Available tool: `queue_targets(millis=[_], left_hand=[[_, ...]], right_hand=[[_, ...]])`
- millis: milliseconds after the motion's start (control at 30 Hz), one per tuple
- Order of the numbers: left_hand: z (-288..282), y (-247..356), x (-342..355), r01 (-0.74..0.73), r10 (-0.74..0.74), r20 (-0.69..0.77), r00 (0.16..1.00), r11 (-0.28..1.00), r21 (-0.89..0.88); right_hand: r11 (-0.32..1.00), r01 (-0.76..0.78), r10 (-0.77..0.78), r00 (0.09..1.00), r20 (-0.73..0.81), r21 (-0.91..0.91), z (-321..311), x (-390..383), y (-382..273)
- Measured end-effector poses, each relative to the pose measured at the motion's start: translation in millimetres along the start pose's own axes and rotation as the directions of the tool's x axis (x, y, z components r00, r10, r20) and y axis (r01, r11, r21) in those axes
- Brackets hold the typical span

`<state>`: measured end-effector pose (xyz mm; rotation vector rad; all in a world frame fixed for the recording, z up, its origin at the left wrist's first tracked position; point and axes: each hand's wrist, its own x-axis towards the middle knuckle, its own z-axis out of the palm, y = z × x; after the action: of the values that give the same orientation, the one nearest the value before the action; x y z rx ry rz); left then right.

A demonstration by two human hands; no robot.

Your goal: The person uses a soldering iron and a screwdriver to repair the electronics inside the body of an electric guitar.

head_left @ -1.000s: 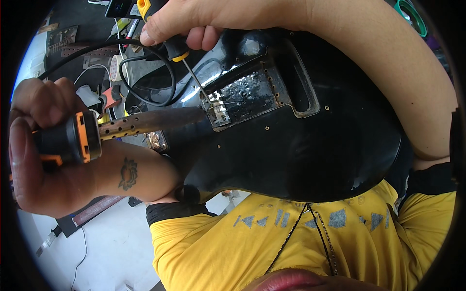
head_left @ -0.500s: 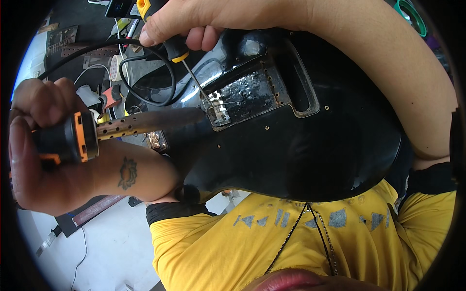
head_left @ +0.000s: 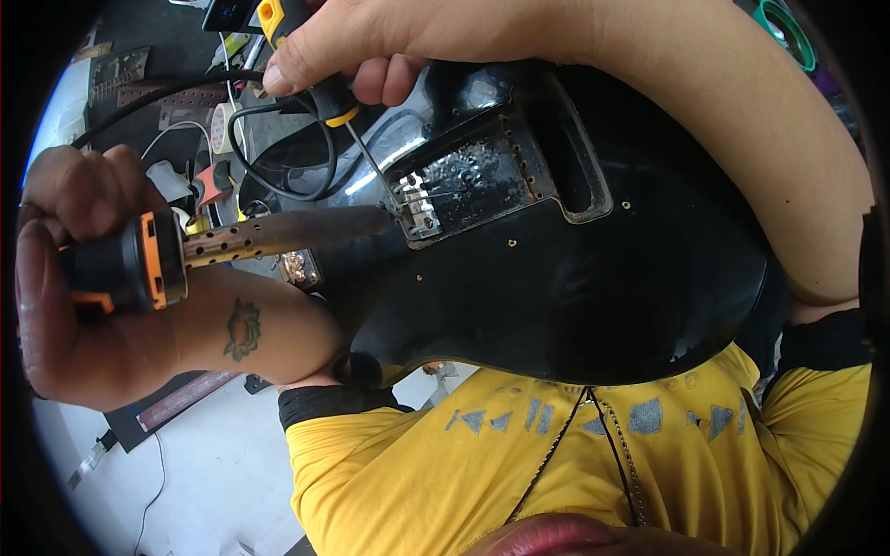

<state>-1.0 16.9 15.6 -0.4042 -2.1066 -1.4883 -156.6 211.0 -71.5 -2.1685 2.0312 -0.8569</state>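
Note:
A glossy black guitar body [head_left: 575,287] lies against my front, its recessed cavity [head_left: 477,181] facing up. My left hand [head_left: 60,287] is closed round the black and orange handle of a soldering iron [head_left: 227,243]. The iron's perforated metal barrel reaches right, and its front end lies over the body near the cavity's left edge. From above, my right hand [head_left: 362,42] grips a black and yellow screwdriver [head_left: 341,111]. Its shaft slants down to a shiny metal piece [head_left: 422,215] with solder-like blobs at the cavity's left end. Whether both tips touch that piece, I cannot tell.
A black cable [head_left: 324,176] loops beside the screwdriver. On the dark bench at the upper left are a tape roll [head_left: 221,128], a perforated metal strip [head_left: 171,94] and several small tools. A green ring-shaped object [head_left: 783,37] sits at the upper right.
The screwdriver and my right hand have shifted very slightly left and down. My left hand and the soldering iron stay almost in place.

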Motion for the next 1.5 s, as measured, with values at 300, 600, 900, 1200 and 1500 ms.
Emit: queue_targets(millis=[300,600,900,1200,1500], left_hand=[[-1,0,1,0.011,-0.011,0.022,1.000,1.000,-0.021],[-2,0,0,0.007,-0.007,0.024,1.000,1.000,-0.002],[-2,-1,1,-0.009,0.009,0.020,1.000,1.000,-0.009],[0,-1,-1,-0.013,0.013,-0.012,1.000,1.000,0.015],[-2,1,0,0.010,-0.010,-0.022,1.000,1.000,0.001]], right_hand=[[0.995,0.064,-0.071,0.993,-0.094,-0.082,10,1,4],[0.956,0.046,-0.083,0.990,-0.116,-0.290,14,4,-2],[0.982,0.021,-0.043,0.992,-0.115,-0.186,17,3,1],[0.978,0.021,-0.041,0.995,-0.091,-0.207,13,4,-2],[0.974,0.036,-0.064,0.991,-0.118,-0.226,14,3,-1]])
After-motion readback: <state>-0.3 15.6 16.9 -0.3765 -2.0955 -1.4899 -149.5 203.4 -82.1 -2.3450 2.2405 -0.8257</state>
